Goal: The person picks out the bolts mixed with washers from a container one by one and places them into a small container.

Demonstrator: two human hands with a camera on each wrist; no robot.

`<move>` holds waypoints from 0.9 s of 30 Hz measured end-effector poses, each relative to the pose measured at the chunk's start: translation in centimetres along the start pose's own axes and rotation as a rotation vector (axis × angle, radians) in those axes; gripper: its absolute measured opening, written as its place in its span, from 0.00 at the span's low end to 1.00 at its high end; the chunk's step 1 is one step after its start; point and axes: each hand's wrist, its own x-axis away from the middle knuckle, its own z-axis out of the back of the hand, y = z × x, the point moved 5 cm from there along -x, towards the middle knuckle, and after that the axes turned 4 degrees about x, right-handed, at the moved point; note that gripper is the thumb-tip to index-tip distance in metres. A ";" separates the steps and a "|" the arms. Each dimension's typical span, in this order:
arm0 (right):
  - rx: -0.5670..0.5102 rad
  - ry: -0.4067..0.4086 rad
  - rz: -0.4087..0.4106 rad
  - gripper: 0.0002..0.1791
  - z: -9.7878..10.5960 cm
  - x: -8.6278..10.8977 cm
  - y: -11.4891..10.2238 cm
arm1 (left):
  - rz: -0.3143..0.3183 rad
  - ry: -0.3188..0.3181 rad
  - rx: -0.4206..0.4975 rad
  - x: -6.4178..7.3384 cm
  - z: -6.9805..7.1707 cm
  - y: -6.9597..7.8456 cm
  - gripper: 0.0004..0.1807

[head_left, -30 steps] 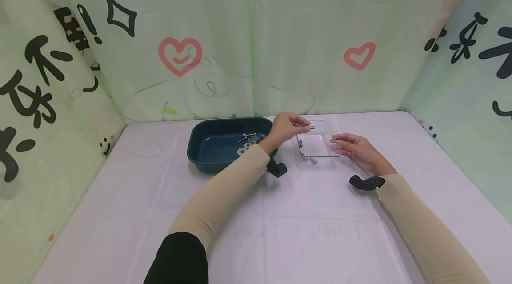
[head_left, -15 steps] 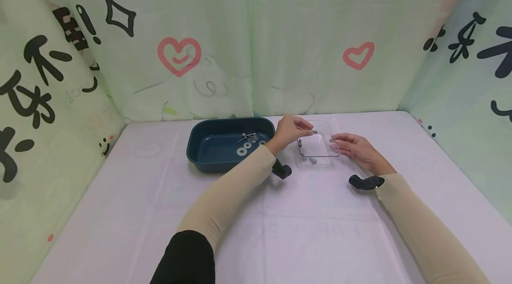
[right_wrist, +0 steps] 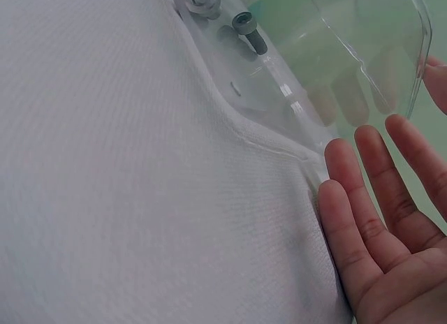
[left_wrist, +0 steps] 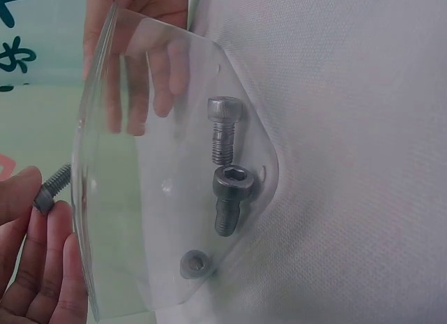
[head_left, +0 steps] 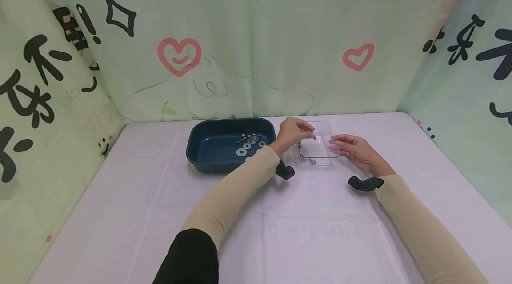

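Observation:
My left hand [head_left: 290, 135] pinches a socket-head bolt [left_wrist: 56, 184] between thumb and fingertips, just above the rim of a clear plastic box [head_left: 320, 157]. In the left wrist view the bolt tilts, its threaded end toward the box and partly behind its edge. Three more bolts [left_wrist: 230, 198] lie at the bottom of the box. Against the box's right side rests my right hand [head_left: 356, 150], its fingers [right_wrist: 394, 191] nearly straight and apart. The right thumb is near the rim in the right wrist view.
A dark blue tray [head_left: 212, 166] stands directly left of the box, partly behind my left forearm. It holds several pale washers [head_left: 241, 152] and a few small metal pieces [head_left: 248, 136]. A printed curtain [head_left: 280, 79] hangs along the table's back edge.
My left hand has shifted right and slightly nearer with the bolt, which now points lower over the box. More washers show in the tray. My right hand has stayed in place.

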 end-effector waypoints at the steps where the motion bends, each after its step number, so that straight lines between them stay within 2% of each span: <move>1: 0.002 0.001 0.000 0.23 0.0 0.0 0.0 | -0.002 -0.002 -0.005 0.0 0.0 0.1 0.08; 7: 0.008 -0.001 0.004 0.25 -0.1 0.0 -0.1 | -0.024 -0.004 -0.006 0.0 0.0 0.3 0.09; 11: -0.026 -0.009 0.015 0.17 -0.2 0.0 -0.1 | -0.022 -0.002 -0.003 0.0 0.0 0.3 0.10; 16: -0.058 -0.014 0.023 0.10 -0.3 0.1 -0.2 | -0.024 -0.038 0.005 -0.1 0.1 0.1 0.12; 22: -0.035 -0.004 0.010 0.11 -0.1 0.1 -0.1 | -0.026 -0.097 0.001 0.4 0.6 0.4 0.15; 27: -0.017 -0.005 0.009 0.15 -0.1 0.2 -0.1 | -0.040 -0.113 0.011 0.9 1.3 0.7 0.17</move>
